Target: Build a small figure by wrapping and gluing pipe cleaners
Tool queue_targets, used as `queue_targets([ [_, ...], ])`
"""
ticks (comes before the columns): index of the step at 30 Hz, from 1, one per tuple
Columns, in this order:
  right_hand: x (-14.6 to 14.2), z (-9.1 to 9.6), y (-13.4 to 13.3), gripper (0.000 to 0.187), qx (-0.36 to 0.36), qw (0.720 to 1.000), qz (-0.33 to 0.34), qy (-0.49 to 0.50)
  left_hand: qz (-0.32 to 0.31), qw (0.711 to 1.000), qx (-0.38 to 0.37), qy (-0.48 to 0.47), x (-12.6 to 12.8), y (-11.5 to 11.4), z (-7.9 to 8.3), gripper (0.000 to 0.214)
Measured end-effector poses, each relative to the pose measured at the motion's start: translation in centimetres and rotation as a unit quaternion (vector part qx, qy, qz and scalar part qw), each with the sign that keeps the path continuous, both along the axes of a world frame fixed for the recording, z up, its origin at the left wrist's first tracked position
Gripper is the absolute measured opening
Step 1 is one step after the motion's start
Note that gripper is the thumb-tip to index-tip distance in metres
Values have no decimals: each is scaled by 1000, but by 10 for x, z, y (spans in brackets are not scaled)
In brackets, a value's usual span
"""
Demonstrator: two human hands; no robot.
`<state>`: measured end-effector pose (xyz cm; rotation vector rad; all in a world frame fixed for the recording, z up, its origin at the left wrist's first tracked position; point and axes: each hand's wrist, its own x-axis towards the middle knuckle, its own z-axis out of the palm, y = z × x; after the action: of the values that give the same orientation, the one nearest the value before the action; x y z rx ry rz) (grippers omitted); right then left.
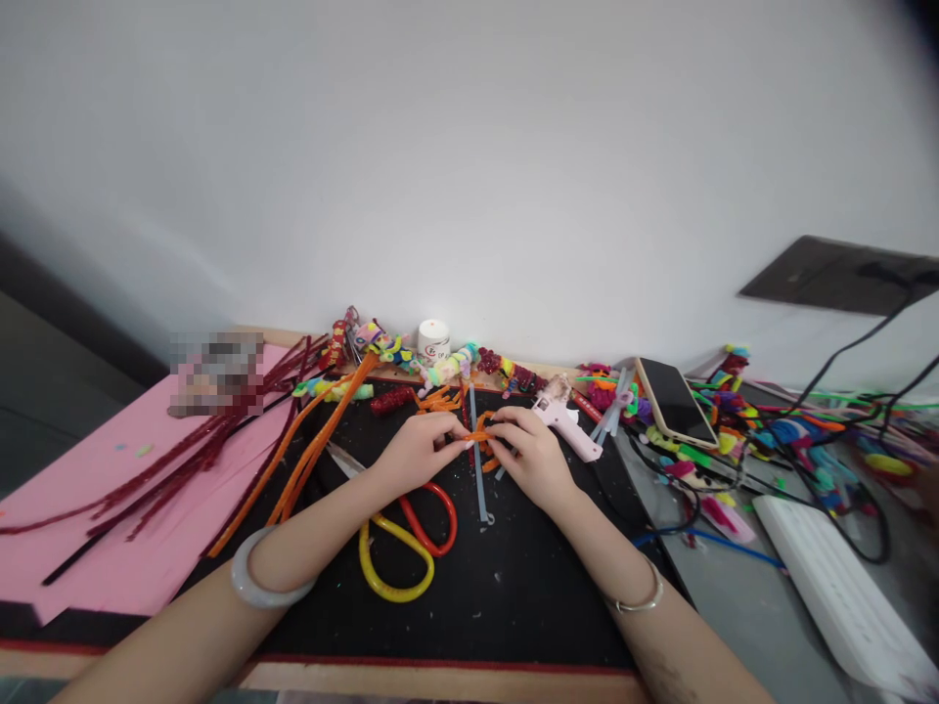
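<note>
My left hand (pixel 420 452) and my right hand (pixel 534 458) meet over the middle of the black mat (pixel 514 606). Between their fingertips is a short orange pipe cleaner piece (pixel 479 434), pinched from both sides. Its exact shape is partly covered by my fingers. Just beneath lies a thin grey strip (pixel 480 489). Short orange pipe cleaner pieces (pixel 440 399) rest behind my left hand. Scissors (pixel 396 557) with a red and a yellow handle loop lie under my left forearm. A pale pink glue gun (pixel 576 430) is beyond my right hand.
Long orange pipe cleaners (pixel 312 464) and dark red ones (pixel 198 455) lie left, partly over pink sheet (pixel 88 499). A white jar (pixel 433 340) stands by the wall. To the right are a phone (pixel 675 399), black cables (pixel 814 376) and a white power strip (pixel 836 587).
</note>
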<state>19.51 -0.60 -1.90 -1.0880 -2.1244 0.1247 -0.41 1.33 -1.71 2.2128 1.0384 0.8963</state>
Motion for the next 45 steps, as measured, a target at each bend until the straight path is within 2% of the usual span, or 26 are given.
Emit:
queue_targets([
  [17,-1,1,1,12,2,1000,4,1,-2,1000,-16,2,1,-1,3,9],
  [33,0,2,0,24,-21,1000,4,23,-6,1000,-21,1,0,0,1,9],
  [45,-4,9,-4,31,-44,998,31,37,-3,1000,-12,-1,0,0,0,9],
])
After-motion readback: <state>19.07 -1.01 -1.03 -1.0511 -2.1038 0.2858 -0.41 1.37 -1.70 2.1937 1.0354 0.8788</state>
